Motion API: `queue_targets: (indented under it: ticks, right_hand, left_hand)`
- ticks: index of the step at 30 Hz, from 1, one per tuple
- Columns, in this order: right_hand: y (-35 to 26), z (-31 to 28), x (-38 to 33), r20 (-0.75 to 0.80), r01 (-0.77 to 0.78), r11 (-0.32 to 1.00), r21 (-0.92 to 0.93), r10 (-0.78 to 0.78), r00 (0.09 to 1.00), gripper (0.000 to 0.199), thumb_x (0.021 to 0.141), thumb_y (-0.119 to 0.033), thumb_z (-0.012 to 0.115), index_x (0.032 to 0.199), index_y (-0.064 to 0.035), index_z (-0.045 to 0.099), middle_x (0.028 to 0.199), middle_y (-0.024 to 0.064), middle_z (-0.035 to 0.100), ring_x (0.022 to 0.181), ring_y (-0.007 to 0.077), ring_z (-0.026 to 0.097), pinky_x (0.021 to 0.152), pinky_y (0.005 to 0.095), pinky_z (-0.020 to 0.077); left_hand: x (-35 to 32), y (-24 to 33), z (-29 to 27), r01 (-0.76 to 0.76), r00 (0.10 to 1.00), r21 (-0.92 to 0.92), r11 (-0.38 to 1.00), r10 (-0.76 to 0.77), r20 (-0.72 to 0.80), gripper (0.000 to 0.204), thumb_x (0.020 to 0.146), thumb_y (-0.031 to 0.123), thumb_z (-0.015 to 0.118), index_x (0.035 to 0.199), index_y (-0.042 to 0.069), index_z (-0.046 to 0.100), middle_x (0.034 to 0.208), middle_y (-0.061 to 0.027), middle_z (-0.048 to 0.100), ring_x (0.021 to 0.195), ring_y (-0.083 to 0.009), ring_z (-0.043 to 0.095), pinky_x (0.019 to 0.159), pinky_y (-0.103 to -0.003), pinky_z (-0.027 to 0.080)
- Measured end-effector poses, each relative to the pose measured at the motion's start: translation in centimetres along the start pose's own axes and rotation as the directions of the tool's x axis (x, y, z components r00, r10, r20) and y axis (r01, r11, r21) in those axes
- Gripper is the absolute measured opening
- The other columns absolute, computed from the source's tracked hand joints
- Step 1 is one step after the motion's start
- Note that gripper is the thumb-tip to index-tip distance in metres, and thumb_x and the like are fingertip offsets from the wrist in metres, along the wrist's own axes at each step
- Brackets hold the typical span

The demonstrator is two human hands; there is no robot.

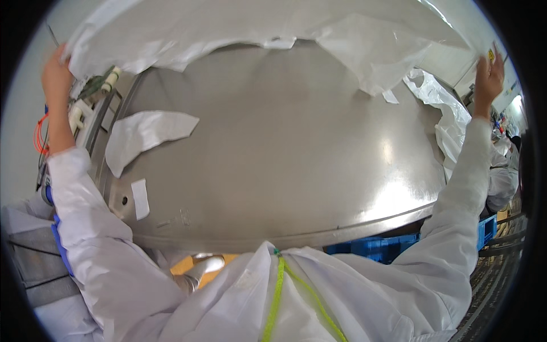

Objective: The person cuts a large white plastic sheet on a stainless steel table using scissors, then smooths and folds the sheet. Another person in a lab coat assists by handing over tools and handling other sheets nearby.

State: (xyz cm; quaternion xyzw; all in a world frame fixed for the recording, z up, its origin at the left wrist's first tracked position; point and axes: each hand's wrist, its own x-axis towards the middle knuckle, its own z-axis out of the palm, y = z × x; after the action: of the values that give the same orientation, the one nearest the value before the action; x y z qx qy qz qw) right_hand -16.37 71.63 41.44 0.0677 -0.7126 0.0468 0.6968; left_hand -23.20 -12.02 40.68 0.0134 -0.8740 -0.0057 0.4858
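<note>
A large white sheet [228, 25] of thin, flexible material is raised across the far side of the metal table [273, 154], its lower edge ragged and wavy. At the far left, my left hand [57, 80] is closed on one end of it. My right hand [489, 82], raised at the far right, has its fingers closed at the sheet's other end, slightly blurred. Both arms are stretched wide. A curved white offcut [142, 134] lies on the table's left side, with a small white strip [140, 199] nearer to me.
Crumpled white sheeting [447, 114] lies along the table's right edge. Blue crates [376, 248] stand below the near right edge. Left of the table are fittings and an orange cable [39, 134]. A person in white [502, 176] is at the far right.
</note>
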Motion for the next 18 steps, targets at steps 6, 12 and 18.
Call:
queue_targets:
  ticks: [6, 12, 18]
  right_hand:
    - [0.9, -4.4, -19.6, 0.519, 0.099, 0.975, -0.2, 0.019, 0.854, 0.033, 0.079, -0.013, 0.055, 0.11, -0.004, 0.061, 0.123, 0.008, 0.057, 0.12, 0.0331, 0.047, 0.101, 0.0387, 0.0353]
    - [-1.7, -10.3, -29.9, 0.715, -0.052, 0.956, -0.289, 0.251, 0.652, 0.033, 0.074, -0.013, 0.057, 0.105, -0.0025, 0.063, 0.114, 0.0157, 0.06, 0.112, 0.0346, 0.052, 0.095, 0.04, 0.0402]
    - [-5.4, -16.8, -33.7, 0.917, -0.306, 0.866, -0.395, 0.351, -0.191, 0.023, 0.076, -0.018, 0.059, 0.089, -0.0002, 0.065, 0.115, 0.0185, 0.059, 0.098, 0.0347, 0.06, 0.082, 0.0368, 0.0481]
  left_hand:
    - [-19.6, 5.3, 3.5, -0.148, 0.969, 0.072, 0.986, 0.13, 0.209, 0.041, 0.066, -0.002, 0.056, 0.1, 0.019, 0.065, 0.105, 0.0001, 0.063, 0.107, -0.0206, 0.055, 0.09, -0.041, 0.039]
    - [-31.4, 2.9, 4.7, -0.098, 0.929, 0.07, 0.993, 0.066, 0.363, 0.037, 0.068, -0.005, 0.05, 0.096, 0.016, 0.063, 0.104, 0.0006, 0.063, 0.109, -0.0176, 0.053, 0.094, -0.046, 0.03]
    - [-39.4, 3.6, 0.5, 0.109, 0.735, 0.155, 0.982, -0.184, 0.653, 0.024, 0.068, 0.0, 0.057, 0.085, 0.013, 0.067, 0.095, -0.0025, 0.067, 0.098, -0.023, 0.059, 0.085, -0.043, 0.038]
